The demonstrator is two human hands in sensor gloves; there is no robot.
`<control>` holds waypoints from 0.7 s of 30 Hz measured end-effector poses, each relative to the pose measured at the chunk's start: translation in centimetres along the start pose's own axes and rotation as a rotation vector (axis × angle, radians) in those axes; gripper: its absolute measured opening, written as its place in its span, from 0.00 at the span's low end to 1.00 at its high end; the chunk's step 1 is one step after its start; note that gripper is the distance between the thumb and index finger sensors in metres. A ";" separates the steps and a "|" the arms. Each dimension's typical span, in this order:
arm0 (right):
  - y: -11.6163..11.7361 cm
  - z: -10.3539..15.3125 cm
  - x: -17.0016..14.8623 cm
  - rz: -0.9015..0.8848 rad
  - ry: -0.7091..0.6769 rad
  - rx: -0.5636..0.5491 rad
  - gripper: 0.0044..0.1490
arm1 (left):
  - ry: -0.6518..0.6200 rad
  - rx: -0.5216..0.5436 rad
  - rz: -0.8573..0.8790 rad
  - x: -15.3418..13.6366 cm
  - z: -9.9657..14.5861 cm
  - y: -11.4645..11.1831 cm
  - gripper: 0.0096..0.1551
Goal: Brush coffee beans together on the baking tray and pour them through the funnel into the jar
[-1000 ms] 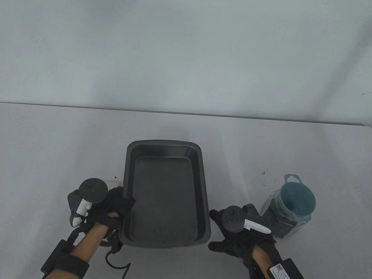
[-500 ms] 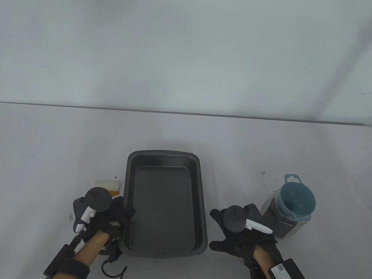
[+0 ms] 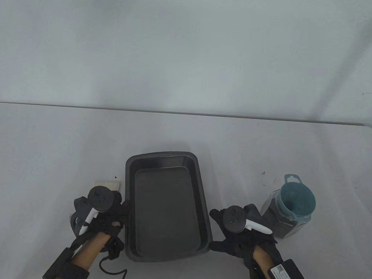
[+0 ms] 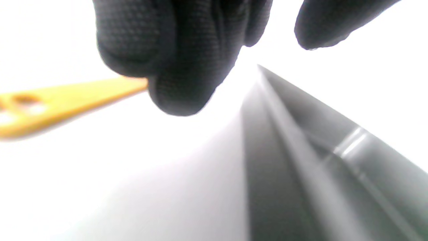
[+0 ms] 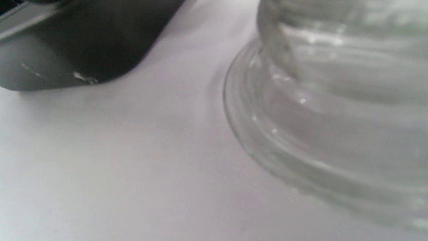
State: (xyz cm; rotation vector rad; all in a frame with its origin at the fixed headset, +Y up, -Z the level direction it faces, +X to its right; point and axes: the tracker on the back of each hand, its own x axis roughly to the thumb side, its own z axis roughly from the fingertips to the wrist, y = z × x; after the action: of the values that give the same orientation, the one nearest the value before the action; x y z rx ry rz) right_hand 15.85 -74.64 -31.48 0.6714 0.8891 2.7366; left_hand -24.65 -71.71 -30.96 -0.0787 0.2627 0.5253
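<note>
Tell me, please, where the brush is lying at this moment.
In the table view, the brush lies on the table just left of the baking tray, mostly hidden behind the left hand.

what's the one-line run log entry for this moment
tray: empty, on table | jar: holds beans, funnel on top | left hand: beside tray | right hand: flat on table

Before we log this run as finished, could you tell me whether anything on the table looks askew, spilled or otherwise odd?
The baking tray sits slightly skewed, its near end angled toward the right hand. A few dark specks lie on the table behind the jar; too small to identify. Funnel sits in the jar.
</note>
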 end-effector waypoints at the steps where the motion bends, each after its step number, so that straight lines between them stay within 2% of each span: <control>1: 0.0 0.0 0.0 0.001 0.000 -0.001 0.64 | -0.025 0.015 -0.008 0.3 0.2 0.5 0.37; 5: 0.1 -0.1 0.1 0.004 -0.002 -0.005 0.64 | -0.176 0.111 -0.152 2.8 2.3 1.6 0.41; 9: 0.1 0.0 0.2 0.007 -0.001 -0.016 0.63 | -0.363 0.139 -0.293 5.6 4.8 0.6 0.47; 12: 0.1 0.2 0.2 0.007 -0.001 -0.029 0.63 | -0.494 0.084 -0.428 7.4 6.3 -0.9 0.55; 14: 0.1 0.2 0.2 0.009 0.000 -0.034 0.63 | -0.573 0.005 -0.501 8.2 6.9 -2.0 0.61; 17: 0.1 0.2 0.1 0.008 0.000 -0.039 0.63 | -0.594 -0.107 -0.600 8.8 7.1 -4.0 0.63; 21: 0.0 0.3 0.1 0.010 -0.003 -0.057 0.63 | -0.572 -0.209 -0.579 8.3 6.4 -5.5 0.63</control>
State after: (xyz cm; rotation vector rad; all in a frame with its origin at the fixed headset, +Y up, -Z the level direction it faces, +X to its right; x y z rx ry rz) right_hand 15.88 -74.49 -31.20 0.6715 0.8058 2.7572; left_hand -13.49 -71.57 -27.01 -0.1953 -0.3720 -0.0175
